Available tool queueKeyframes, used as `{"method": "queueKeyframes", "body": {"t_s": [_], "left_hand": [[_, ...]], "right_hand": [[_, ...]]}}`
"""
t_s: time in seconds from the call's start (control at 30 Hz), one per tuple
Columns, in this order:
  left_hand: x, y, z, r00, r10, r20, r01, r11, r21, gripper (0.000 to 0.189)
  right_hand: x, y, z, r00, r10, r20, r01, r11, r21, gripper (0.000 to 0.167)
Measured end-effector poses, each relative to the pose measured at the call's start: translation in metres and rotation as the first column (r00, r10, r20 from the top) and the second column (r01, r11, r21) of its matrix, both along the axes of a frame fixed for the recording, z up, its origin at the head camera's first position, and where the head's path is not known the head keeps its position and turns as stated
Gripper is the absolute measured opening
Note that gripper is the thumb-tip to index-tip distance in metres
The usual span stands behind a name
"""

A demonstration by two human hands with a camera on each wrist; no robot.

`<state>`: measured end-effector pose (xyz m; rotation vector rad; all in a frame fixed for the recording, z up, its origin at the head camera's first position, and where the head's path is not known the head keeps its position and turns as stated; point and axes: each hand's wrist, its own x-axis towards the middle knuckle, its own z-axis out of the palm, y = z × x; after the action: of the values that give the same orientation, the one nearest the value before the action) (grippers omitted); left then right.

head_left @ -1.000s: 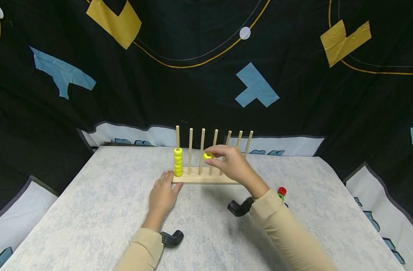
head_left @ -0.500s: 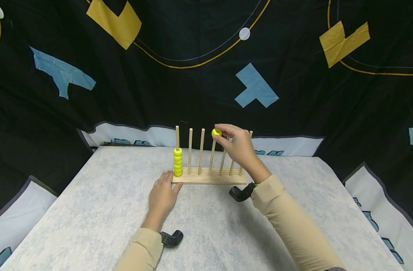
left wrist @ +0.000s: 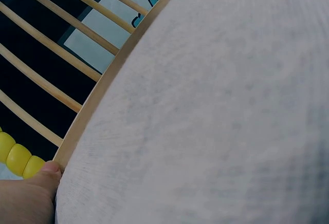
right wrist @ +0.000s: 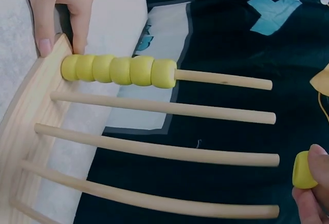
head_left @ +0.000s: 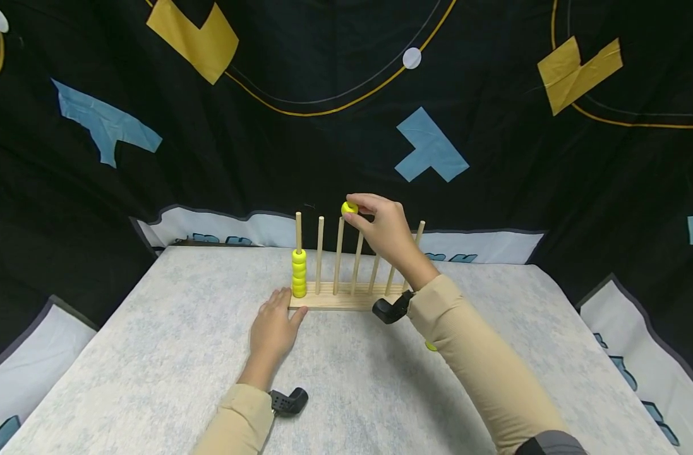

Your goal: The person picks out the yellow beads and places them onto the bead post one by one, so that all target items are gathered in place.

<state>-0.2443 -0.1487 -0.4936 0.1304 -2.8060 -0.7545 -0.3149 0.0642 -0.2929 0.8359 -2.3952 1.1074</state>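
A wooden abacus stand (head_left: pixel 329 302) with a row of upright pegs stands near the far side of the table. Its leftmost peg carries a stack of several yellow beads (right wrist: pixel 121 71); the pegs seen to its right are bare. At the left end of the base, my left hand (head_left: pixel 272 332) holds the corner, thumb on the front edge and fingers round the side. My right hand (head_left: pixel 385 229) pinches another yellow bead (right wrist: pixel 304 171) between thumb and fingers, right by the top of the third peg from the left (head_left: pixel 338 253).
One more yellow bead (head_left: pixel 431 346) lies on the table (head_left: pixel 170 354), partly covered by the right sleeve (head_left: pixel 471 354). Behind the table hangs a black cloth (head_left: pixel 301 164) with taped shapes.
My right hand has carried the pinched yellow bead up from between the pegs, then left to the third peg's top. The left hand stays at the base.
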Motion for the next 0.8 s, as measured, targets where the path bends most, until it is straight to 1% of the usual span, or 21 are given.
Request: {"method": "queueKeyframes", "body": {"t_s": [0.1, 0.27, 0.37, 0.5, 0.7, 0.8], "left_hand": [[0.0, -0.001, 0.001, 1.0, -0.003, 0.002, 0.003, 1.0, 0.011, 0.068], [0.0, -0.002, 0.0, 1.0, -0.003, 0.023, 0.003, 1.0, 0.011, 0.069], [-0.001, -0.002, 0.0, 1.0, 0.002, 0.026, -0.002, 1.0, 0.015, 0.07], [-0.001, -0.002, -0.001, 1.0, 0.003, 0.023, -0.003, 1.0, 0.02, 0.07], [0.0, -0.002, 0.0, 1.0, 0.008, 0.017, -0.008, 1.0, 0.025, 0.069], [0.0, -0.002, 0.0, 1.0, 0.008, 0.008, -0.009, 1.0, 0.026, 0.069]], "right_hand": [[-0.003, -0.008, 0.001, 1.0, 0.008, -0.015, -0.008, 1.0, 0.022, 0.037], [-0.005, -0.019, 0.001, 0.999, 0.009, -0.034, -0.005, 0.993, 0.117, 0.036], [-0.007, -0.025, 0.001, 0.999, 0.016, -0.049, -0.009, 0.988, 0.154, 0.036], [-0.008, -0.034, 0.0, 0.998, 0.028, -0.051, -0.019, 0.987, 0.16, 0.037], [-0.007, -0.051, 0.0, 0.998, 0.056, -0.012, -0.053, 0.987, 0.154, 0.037], [-0.007, -0.058, 0.0, 0.998, 0.06, -0.008, -0.058, 0.986, 0.155, 0.037]]}}
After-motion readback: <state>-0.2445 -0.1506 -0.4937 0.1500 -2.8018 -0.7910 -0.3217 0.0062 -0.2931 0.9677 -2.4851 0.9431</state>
